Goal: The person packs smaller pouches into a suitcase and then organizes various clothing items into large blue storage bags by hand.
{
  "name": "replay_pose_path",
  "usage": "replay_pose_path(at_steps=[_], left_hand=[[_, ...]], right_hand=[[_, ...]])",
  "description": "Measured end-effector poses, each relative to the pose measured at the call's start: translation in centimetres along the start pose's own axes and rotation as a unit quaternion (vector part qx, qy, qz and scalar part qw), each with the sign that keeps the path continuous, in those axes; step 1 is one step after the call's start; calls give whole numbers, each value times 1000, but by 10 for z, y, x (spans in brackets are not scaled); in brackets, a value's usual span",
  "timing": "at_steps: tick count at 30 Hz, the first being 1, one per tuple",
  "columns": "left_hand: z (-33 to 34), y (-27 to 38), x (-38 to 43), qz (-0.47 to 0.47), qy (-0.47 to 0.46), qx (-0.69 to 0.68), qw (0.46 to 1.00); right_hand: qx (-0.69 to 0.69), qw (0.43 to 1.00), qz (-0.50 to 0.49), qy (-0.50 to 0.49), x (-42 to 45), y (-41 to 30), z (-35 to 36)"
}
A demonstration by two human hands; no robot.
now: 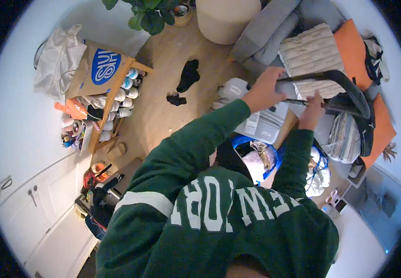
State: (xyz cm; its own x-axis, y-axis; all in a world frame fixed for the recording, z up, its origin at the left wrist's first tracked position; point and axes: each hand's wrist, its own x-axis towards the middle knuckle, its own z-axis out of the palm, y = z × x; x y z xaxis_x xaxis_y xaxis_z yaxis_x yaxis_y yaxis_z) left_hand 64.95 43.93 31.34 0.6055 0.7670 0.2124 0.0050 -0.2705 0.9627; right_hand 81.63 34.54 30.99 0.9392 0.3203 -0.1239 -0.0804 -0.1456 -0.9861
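Note:
A black band-like rim [341, 77], which looks like the edge of a soft storage case, arches over the grey sofa on my right. My left hand [265, 87] grips its near left end, thumb and fingers around the edge. My right hand [313, 109] is at the lower edge, fingers on it. Whether the space inside the rim is see-through panel or open I cannot tell. Below its far right end lies a stack of folded striped fabric [344, 139]. Behind the rim rests a beige quilted textile [311, 52].
Clear plastic boxes [264, 127] and a blue bag of clothes [261, 158] stand before me. Orange cushions [351, 52] lie on the sofa [268, 34]. Black garments [188, 75] are on the wooden floor. To the left, a wooden shelf [112, 104] holds shoes and a paper bag [96, 69].

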Motion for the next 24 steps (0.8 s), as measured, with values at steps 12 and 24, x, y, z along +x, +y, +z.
replay_pose_path(at_steps=[12,24], left_hand=[[-4,-120,-82,-158,-210,20,965],[-124,-303,-242,-504,15,325,800]], right_hand=[[-131,983,-71,111,117,31,-153],[-269,861,31,-431,-121,172,4]])
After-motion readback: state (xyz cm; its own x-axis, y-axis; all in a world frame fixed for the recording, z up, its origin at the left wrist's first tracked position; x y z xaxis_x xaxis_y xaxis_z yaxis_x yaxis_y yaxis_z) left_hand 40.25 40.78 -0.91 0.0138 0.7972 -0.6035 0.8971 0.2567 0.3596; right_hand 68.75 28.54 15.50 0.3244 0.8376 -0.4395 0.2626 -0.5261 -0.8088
